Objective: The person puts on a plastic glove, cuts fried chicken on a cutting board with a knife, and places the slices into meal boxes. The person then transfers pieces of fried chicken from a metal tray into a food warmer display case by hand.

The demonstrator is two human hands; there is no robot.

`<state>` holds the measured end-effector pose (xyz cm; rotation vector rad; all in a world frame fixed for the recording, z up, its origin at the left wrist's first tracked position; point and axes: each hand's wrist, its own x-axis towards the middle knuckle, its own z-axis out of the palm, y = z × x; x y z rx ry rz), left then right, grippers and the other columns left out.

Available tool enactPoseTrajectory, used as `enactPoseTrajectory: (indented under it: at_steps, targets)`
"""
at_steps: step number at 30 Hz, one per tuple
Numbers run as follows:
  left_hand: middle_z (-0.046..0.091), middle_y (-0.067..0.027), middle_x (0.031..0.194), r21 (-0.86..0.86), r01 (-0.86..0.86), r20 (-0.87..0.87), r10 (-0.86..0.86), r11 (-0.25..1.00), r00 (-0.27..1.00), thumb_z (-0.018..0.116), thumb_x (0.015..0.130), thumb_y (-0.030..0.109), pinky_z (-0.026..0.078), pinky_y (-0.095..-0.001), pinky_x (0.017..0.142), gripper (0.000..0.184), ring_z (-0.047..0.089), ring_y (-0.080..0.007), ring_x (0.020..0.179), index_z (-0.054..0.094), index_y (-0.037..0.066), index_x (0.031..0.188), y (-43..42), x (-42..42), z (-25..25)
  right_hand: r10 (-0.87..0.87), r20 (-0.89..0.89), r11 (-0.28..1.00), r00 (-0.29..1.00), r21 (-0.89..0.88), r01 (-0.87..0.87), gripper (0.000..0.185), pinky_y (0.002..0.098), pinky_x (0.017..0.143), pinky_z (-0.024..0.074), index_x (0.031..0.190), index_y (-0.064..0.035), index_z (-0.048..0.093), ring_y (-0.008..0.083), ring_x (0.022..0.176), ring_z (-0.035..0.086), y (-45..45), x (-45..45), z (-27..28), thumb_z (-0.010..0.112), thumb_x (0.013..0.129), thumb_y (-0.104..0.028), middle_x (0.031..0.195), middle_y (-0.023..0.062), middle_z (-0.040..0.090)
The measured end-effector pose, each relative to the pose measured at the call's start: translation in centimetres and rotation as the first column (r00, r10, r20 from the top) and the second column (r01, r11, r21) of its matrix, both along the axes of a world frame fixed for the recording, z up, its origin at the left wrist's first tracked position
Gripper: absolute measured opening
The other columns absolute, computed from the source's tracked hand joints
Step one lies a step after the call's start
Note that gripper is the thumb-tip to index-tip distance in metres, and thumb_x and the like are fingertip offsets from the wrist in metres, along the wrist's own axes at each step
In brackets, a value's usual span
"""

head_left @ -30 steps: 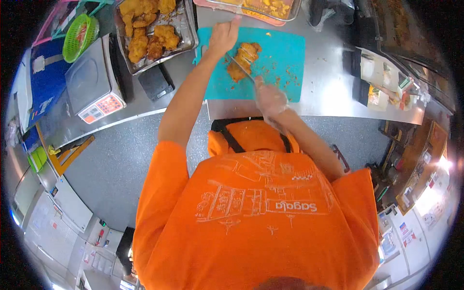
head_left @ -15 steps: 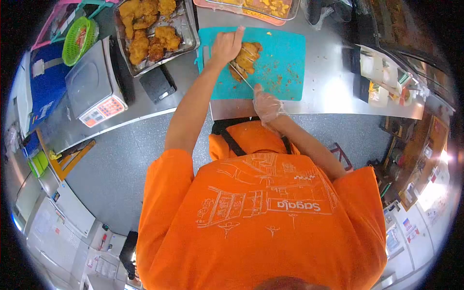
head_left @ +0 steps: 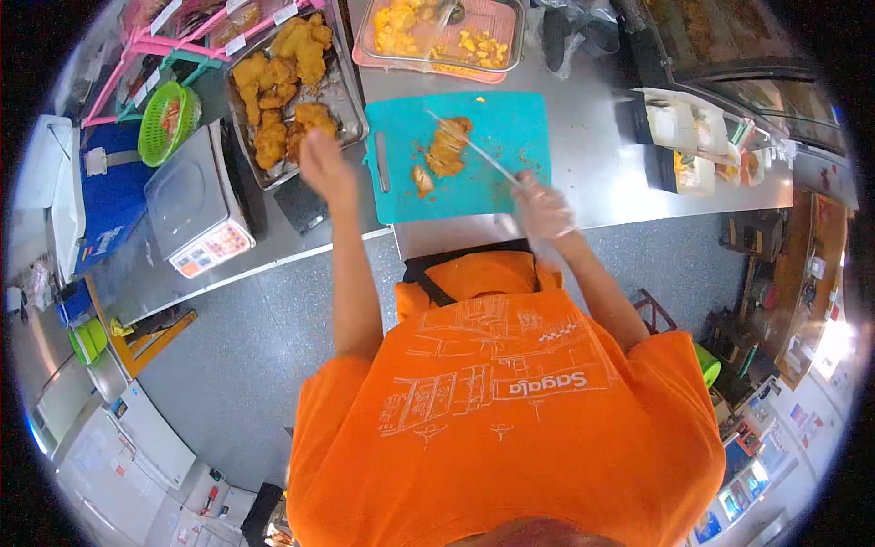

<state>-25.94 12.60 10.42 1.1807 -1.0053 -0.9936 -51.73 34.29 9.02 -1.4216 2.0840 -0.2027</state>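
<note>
Chicken (head_left: 448,150) lies sliced on the board (head_left: 524,118), where the right hand (head_left: 545,211), closed round the knife (head_left: 497,169), might scatter pieces by brushing them; the left hand (head_left: 325,167), fingers too blurred to tell, is by the tray (head_left: 341,91).

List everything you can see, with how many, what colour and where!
knife: 1, silver, in the right hand
cutting board: 1, turquoise, on the counter
counter: 1, silver, across the top
sliced fried piece: 1, golden brown, on the board
small piece: 1, brown and pale, beside it
metal tray: 1, silver, left of the board
fried pieces: several, golden brown, in the tray
scale: 1, grey and white, left
basket: 1, green, above the scale
white containers: several, right
shirt: 1, orange, bottom
left hand: 1, bare, blurred, by the tray
right hand: 1, clear-gloved, near the board
</note>
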Motion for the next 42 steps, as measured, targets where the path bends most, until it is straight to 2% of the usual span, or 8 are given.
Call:
enactPoseTrajectory:
  at_steps: [9,12,14,22,32,36,39,42]
  targets:
    - [0.047,-0.0019,0.057,0.13,-0.251,0.6,0.126,0.959,0.79,0.059,0.095,0.018,0.027,-0.0293,0.042,0.017,0.04,-0.0069,0.05,0.053,0.002,0.097,18.7,15.2,-9.7,-0.107,-0.287,0.885,0.952,-0.464,-0.041,0.078,0.0479,0.105,0.0348,0.135,-0.0015,0.04,0.0433,0.124,0.042,-5.6,-1.9,-2.2,0.064,0.081,-0.052,0.13,0.0286,0.046]
    - [0.046,-0.0017,0.057,0.362,-0.262,0.632,-0.029,0.895,0.774,0.059,0.093,0.014,0.031,-0.0307,0.045,0.018,0.041,-0.01,0.049,0.052,0.004,0.106,25.2,17.3,-14.6,0.108,-0.195,0.938,0.975,-0.306,-0.165,0.123,0.0629,0.111,0.0111,0.151,-0.0072,0.018,0.0474,0.142,0.012,-7.7,7.3,0.5,0.067,0.062,-0.075,0.154,0.0288,0.01]
    - [0.048,-0.004,0.059,0.493,-0.217,0.55,-0.108,0.842,0.828,0.062,0.091,0.016,0.036,-0.0329,0.049,0.024,0.043,-0.0131,0.053,0.051,0.005,0.11,29.9,18.2,-20.2,0.191,-0.183,0.95,0.964,-0.215,-0.229,0.116,0.0622,0.112,0.0082,0.152,-0.0098,0.016,0.0465,0.144,0.004,-9.9,10.1,1.1,0.073,0.064,-0.061,0.155,0.0273,0.005]
    - [0.06,-0.0113,0.078,0.865,-0.036,0.368,-0.586,0.5,0.722,0.063,0.089,0.02,0.043,-0.0364,0.058,0.03,0.052,-0.017,0.066,0.054,0.006,0.114,40.6,17.6,-25.0,0.234,-0.178,0.958,0.956,-0.124,-0.258,0.081,0.0539,0.107,0.0313,0.139,-0.0039,0.036,0.0463,0.131,0.032,-12.8,6.3,-0.2,0.064,0.072,-0.04,0.14,0.0277,0.033]
    - [0.063,-0.0132,0.086,0.851,0.194,-0.059,-0.278,0.488,0.959,0.064,0.088,0.019,0.046,-0.0366,0.063,0.03,0.056,-0.0202,0.072,0.058,0.005,0.113,34.0,18.1,-28.6,0.211,-0.213,0.972,0.954,-0.061,-0.229,0.046,0.0434,0.085,0.0529,0.118,-0.0061,0.059,0.0346,0.109,0.056,-12.2,5.6,-1.8,0.067,0.074,-0.015,0.119,0.0209,0.055]
    - [0.064,-0.0139,0.089,0.81,0.249,-0.147,-0.227,0.531,0.963,0.064,0.087,0.019,0.048,-0.0366,0.064,0.03,0.057,-0.0215,0.074,0.06,0.004,0.113,32.1,16.2,-28.9,0.06,0.222,0.997,0.973,-0.069,-0.046,0.046,0.0381,0.085,0.0522,0.119,-0.0075,0.059,0.0329,0.1,0.061,-11.5,-0.1,-1.0,0.066,0.075,-0.018,0.111,0.0194,0.06]
    - [0.066,-0.0149,0.093,0.786,0.213,0.036,-0.386,0.581,0.922,0.064,0.087,0.019,0.048,-0.0381,0.064,0.029,0.06,-0.0248,0.075,0.061,0.005,0.112,32.3,14.0,-28.1,-0.122,0.661,0.978,0.741,-0.046,0.202,0.053,0.0351,0.082,0.0526,0.122,-0.0092,0.058,0.0269,0.096,0.063,-5.7,-7.2,-0.3,0.071,0.073,-0.023,0.11,0.0141,0.063]
    - [0.067,-0.0151,0.093,0.819,0.196,0.146,-0.526,0.54,0.838,0.064,0.087,0.02,0.048,-0.0389,0.063,0.028,0.061,-0.0261,0.075,0.061,0.005,0.11,34.1,10.9,-27.8,-0.385,0.923,0.806,-0.015,0.344,0.481,0.05,0.0326,0.078,0.0526,0.122,-0.0113,0.059,0.0185,0.095,0.062,4.0,-14.9,2.6,0.072,0.074,-0.021,0.107,0.007,0.063]
